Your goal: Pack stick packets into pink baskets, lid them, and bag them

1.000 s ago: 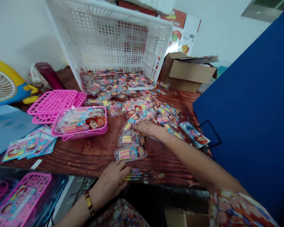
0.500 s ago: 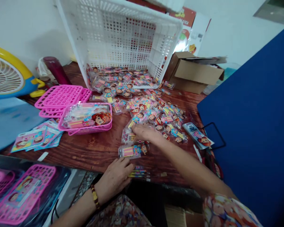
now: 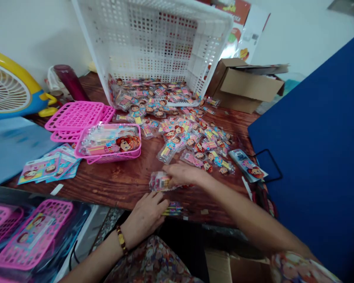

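Note:
My right hand [image 3: 181, 175] reaches across the table, its fingers closed on a clear plastic packet [image 3: 158, 182] with pink and yellow contents. Part of another packet lies beneath that hand, mostly covered. At the near table edge, my left hand [image 3: 150, 211] has its fingers bent together. Several thin striped sticks [image 3: 173, 209] poke out beside its thumb; their left ends are hidden by the hand. Beyond both hands spreads a pile of small cartoon-girl packets [image 3: 199, 147]. To the left stands a pink basket [image 3: 115, 158] holding similar packets.
A white crate [image 3: 94, 51] lies tipped on its side, packets spilling out. Pink lids [image 3: 76, 114], printed cards [image 3: 43, 167] and a fan [image 3: 11, 86] are left. A cardboard box [image 3: 244, 88], a stack of bags [image 3: 247, 165] and a blue panel [image 3: 318, 157] stand right.
My right hand has come nearer to me with the packet, drawing it away from the pile and over the packet in front. My left hand stays beside the sticks. The view has shifted slightly.

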The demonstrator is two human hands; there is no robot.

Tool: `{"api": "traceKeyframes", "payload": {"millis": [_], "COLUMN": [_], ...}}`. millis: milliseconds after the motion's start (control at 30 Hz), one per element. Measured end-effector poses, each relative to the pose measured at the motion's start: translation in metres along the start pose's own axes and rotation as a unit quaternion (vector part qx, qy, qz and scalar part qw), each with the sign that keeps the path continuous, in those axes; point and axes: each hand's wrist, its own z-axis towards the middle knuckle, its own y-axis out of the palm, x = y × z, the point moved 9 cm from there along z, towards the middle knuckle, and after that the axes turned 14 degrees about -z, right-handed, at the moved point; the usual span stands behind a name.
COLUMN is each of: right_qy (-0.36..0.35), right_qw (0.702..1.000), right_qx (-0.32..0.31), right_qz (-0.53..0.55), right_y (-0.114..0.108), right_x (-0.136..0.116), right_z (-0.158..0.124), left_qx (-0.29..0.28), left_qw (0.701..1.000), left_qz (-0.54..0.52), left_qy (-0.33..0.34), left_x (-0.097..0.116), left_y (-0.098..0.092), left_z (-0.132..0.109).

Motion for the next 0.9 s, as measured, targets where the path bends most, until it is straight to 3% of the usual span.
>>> {"api": "traceKeyframes", "payload": {"millis": [133, 267, 333, 400, 467, 533, 600, 700, 800, 900], "right_qy": [0.02, 0.019, 0.05, 0.114, 0.194, 0.233, 0.222, 0.188, 0.187, 0.191], "right_qw": [0.995, 0.996, 0.995, 0.986, 0.972, 0.964, 0.965, 0.969, 0.963, 0.951], "right_qx": [0.061, 0.082, 0.075, 0.069, 0.054, 0.02, -0.014, -0.023, 0.013, 0.047], "right_qz": [-0.079, -0.021, 0.041, 0.098, 0.122, 0.128, 0.139, 0.16, 0.194, 0.237], "right_y": [0.01, 0.013, 0.017, 0.023, 0.034, 0.049, 0.065, 0.075, 0.068, 0.056], "right_x": [-0.024, -0.024, -0.001, 0.036, 0.077, 0.1, 0.099, 0.076, 0.069, 0.084], "right_z": [0.003, -0.008, -0.019, -0.034, -0.05, -0.064, -0.071, -0.077, -0.08, -0.079], "left_qx": [-0.012, -0.011, -0.007, -0.001, 0.004, 0.004, 0.001, 0.003, -0.001, -0.008], "left_qw": [1.0, 1.0, 1.0, 1.0, 1.0, 1.0, 1.0, 1.0, 1.0, 1.0], "left_qz": [-0.004, -0.008, -0.006, -0.004, -0.004, -0.006, -0.006, -0.002, -0.001, -0.001], "left_qy": [-0.011, -0.008, -0.008, -0.006, -0.005, -0.006, -0.009, -0.003, 0.004, 0.002], "left_x": [-0.003, -0.004, -0.004, -0.004, -0.003, -0.004, -0.005, -0.005, -0.005, -0.006], "left_y": [0.004, 0.004, 0.004, 0.004, 0.004, 0.004, 0.005, 0.004, 0.004, 0.005], "left_z": [0.002, 0.002, 0.001, 0.0, -0.001, -0.001, 0.0, 0.0, 0.0, 0.0]}}
